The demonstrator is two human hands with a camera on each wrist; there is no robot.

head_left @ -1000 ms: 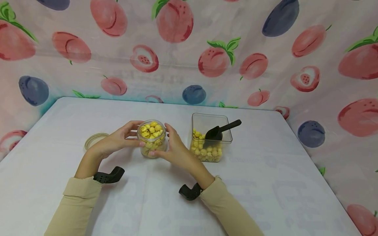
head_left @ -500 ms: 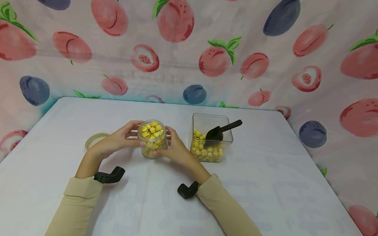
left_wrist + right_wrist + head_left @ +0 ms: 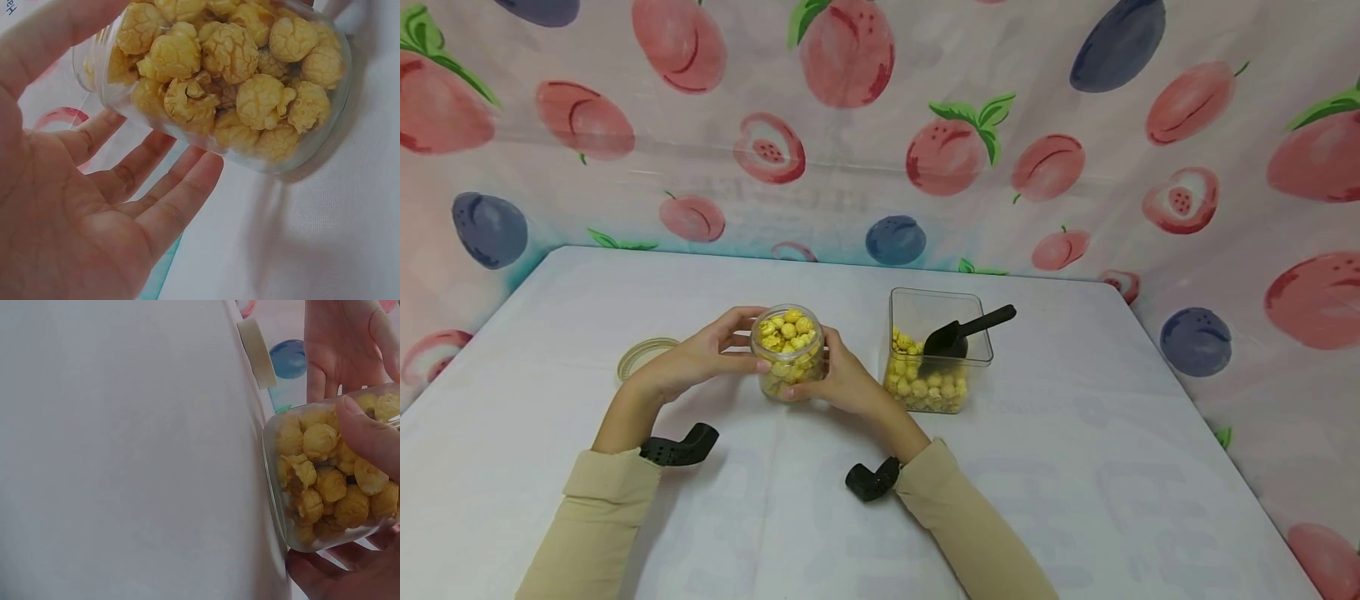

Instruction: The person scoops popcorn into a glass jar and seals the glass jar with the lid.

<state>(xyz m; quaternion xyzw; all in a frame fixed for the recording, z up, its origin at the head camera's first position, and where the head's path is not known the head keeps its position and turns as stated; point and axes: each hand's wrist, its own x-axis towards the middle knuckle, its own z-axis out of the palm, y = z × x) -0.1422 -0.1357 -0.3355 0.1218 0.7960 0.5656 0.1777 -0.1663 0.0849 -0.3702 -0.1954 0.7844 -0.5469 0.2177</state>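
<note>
An uncovered clear jar (image 3: 793,372) full of yellow popcorn (image 3: 787,331) stands on the white table in the head view. My left hand (image 3: 698,357) holds its left side, thumb in front and fingers behind. On the opposite side my right hand (image 3: 847,379) grips the jar, its thumb across the front. In the left wrist view, fingertips of my left hand (image 3: 94,206) touch the glass (image 3: 219,81). The right wrist view has the thumb (image 3: 369,434) pressed on the jar wall and fingers beneath the popcorn (image 3: 331,484).
A square clear container (image 3: 898,317), partly filled with popcorn, stands right of the jar, with a black scoop (image 3: 988,319) leaning in it. The round jar lid (image 3: 634,357) lies at left, partly behind my left wrist. A fruit-patterned curtain (image 3: 850,183) hangs beyond the table (image 3: 1075,467).
My right hand has closed in on the jar, its fingers wrapping nearer, and the right forearm has shifted slightly left. My left hand and the jar stay almost in place.
</note>
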